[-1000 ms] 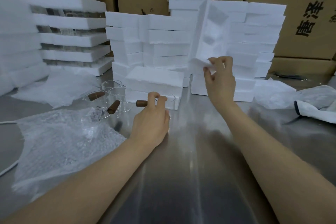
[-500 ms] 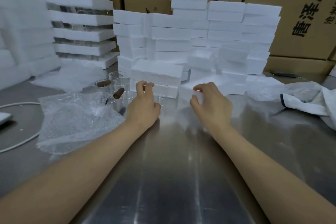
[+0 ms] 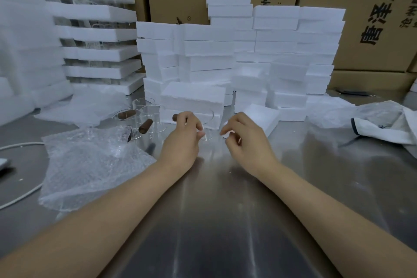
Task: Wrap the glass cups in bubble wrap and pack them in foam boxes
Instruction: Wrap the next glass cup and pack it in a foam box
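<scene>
**Wrapping not yet begun**

The left hand (image 3: 182, 142) curls round a clear glass cup with a brown wooden handle (image 3: 208, 126), which stands unwrapped on the steel table (image 3: 214, 221). The right hand (image 3: 246, 140) hovers, fingers curled, at a white foam box (image 3: 261, 117); I cannot tell whether it grips. The crinkled bubble wrap sheet (image 3: 90, 165) lies unused beside the other bare cups (image 3: 151, 119).

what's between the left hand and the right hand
Head view: the glass cup held by the left hand juts into the gap, then bare steel table up to the right hand pinching a foam box.
</scene>
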The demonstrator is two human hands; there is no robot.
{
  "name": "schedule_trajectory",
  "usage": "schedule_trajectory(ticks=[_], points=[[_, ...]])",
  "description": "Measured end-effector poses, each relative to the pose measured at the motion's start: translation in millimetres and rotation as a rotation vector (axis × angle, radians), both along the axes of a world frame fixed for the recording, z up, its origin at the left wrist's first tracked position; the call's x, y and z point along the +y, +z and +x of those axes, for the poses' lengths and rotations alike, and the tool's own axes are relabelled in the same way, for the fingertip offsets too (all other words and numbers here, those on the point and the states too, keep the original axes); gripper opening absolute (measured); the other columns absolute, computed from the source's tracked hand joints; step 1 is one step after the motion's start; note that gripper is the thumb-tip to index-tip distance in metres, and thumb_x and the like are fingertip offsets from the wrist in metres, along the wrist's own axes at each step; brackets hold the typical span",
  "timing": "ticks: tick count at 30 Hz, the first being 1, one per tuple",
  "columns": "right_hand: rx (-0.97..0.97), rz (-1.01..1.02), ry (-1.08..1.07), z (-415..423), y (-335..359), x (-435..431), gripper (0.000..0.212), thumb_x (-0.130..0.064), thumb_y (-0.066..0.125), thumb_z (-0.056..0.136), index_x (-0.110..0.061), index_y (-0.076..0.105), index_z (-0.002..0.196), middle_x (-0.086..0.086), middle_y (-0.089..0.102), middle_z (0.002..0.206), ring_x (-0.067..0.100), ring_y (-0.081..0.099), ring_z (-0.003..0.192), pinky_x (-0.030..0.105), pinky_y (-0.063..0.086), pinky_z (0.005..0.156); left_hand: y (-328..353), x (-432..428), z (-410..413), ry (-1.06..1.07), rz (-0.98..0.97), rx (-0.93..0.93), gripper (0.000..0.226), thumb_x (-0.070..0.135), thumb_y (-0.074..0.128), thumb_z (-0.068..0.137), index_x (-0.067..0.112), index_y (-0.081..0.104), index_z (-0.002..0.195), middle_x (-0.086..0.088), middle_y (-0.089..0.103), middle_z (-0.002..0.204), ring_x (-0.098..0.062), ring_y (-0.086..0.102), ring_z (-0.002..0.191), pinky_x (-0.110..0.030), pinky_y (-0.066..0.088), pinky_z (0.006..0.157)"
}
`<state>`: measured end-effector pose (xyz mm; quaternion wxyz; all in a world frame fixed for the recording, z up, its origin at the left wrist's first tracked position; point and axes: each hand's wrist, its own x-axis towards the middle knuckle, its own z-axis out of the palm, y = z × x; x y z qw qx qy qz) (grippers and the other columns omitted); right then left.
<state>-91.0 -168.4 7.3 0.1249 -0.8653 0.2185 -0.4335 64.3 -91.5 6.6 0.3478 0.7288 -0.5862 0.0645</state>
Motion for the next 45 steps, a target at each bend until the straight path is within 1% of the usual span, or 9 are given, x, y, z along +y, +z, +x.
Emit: schedule_trajectory(ticks=[3,6,10,15,18,21,32,39,45], points=[[-0.084,0.095,0.012,12.6,-3.6,4.4,0.045,-0.004,0.058,0.083,-0.017,0.046,0.124,-0.019,0.034,0.116,0.007,0.055,0.077,0.032,0.052,0.067,6.3,2.2,-9.3,-0.023,-0.093,-0.132,0.021,0.009,0.053,0.095,0.008,0.049,0.116,-0.003,0.029,0.147,-0.027,0.067,0.089,-0.04,0.051,0.062],[-0.106,0.114,-0.012,14.6,-7.5,2.9,0.073,-0.015,0.068,0.082,-0.024,0.028,0.143,-0.015,0.03,0.131,0.005,0.056,0.081,0.036,0.056,0.066,7.6,4.9,-17.7,-0.038,-0.148,-0.281,0.023,0.002,0.064,0.086,0.009,0.054,0.106,-0.005,0.033,0.151,-0.03,0.066,0.068,-0.028,0.034,0.046],[-0.135,0.228,-0.032,8.3,-6.0,-4.0,0.093,-0.032,0.074,0.081,-0.035,0.011,0.15,-0.037,0.034,0.124,0.002,0.059,0.088,0.027,0.053,0.069,10.9,8.6,-22.6,-0.053,-0.207,-0.355,0.027,-0.003,0.073,0.076,0.005,0.057,0.096,-0.013,0.044,0.145,-0.033,0.056,0.045,-0.022,0.021,0.039],[-0.156,0.358,0.054,6.0,-2.6,-5.5,0.07,-0.023,0.072,0.085,-0.029,0.035,0.144,-0.015,0.05,0.128,0.003,0.062,0.092,0.02,0.051,0.081,11.0,9.4,-23.1,-0.102,-0.272,-0.39,0.027,0.006,0.073,0.081,0.005,0.058,0.104,-0.007,0.047,0.144,-0.032,0.059,0.049,-0.028,0.037,0.037],[-0.189,0.388,0.104,3.6,0.3,-3.8,0.058,-0.017,0.072,0.083,-0.03,0.043,0.131,-0.013,0.054,0.12,-0.008,0.058,0.094,0.005,0.043,0.08,8.5,6.1,-22.6,-0.147,-0.264,-0.284,0.057,0.018,0.065,0.09,0.022,0.035,0.138,0.007,0.04,0.149,-0.03,0.068,0.083,-0.04,0.053,0.056],[-0.212,0.411,0.125,2.3,1.0,-3.1,0.057,-0.016,0.072,0.082,-0.036,0.042,0.126,-0.021,0.053,0.115,-0.005,0.06,0.09,0.002,0.041,0.074,5.7,4.5,-21.7,-0.151,-0.227,-0.195,0.067,0.025,0.062,0.092,0.025,0.025,0.149,0.01,0.041,0.148,-0.028,0.066,0.101,-0.046,0.054,0.071],[-0.224,0.423,0.218,1.8,0.7,-4.8,0.056,-0.015,0.075,0.082,-0.049,0.041,0.112,-0.024,0.053,0.112,0.008,0.06,0.091,0.009,0.046,0.076,11.1,7.9,-24.1,-0.223,-0.311,-0.171,0.085,0.018,0.069,0.086,0.042,0.006,0.138,0.01,0.047,0.144,-0.024,0.058,0.117,-0.045,0.051,0.09],[-0.217,0.539,0.221,3.1,-0.6,-7.6,0.057,-0.027,0.076,0.081,-0.033,0.044,0.127,-0.015,0.056,0.111,0.013,0.067,0.087,0.02,0.054,0.074,11.1,7.7,-25.1,-0.258,-0.35,-0.138,0.083,0.02,0.06,0.093,0.047,-0.001,0.141,0.012,0.039,0.149,-0.018,0.05,0.126,-0.041,0.047,0.096],[-0.208,0.928,0.407,-1.9,5.7,-9.3,0.037,-0.049,0.061,0.08,-0.018,0.062,0.1,-0.001,0.068,0.077,0.016,0.065,0.066,0.025,0.046,0.06,8.2,9.0,-22.9,-0.32,-0.368,-0.122,0.062,0.037,0.045,0.097,0.012,0.021,0.148,-0.003,0.038,0.149,-0.014,0.044,0.132,-0.037,0.044,0.102]])
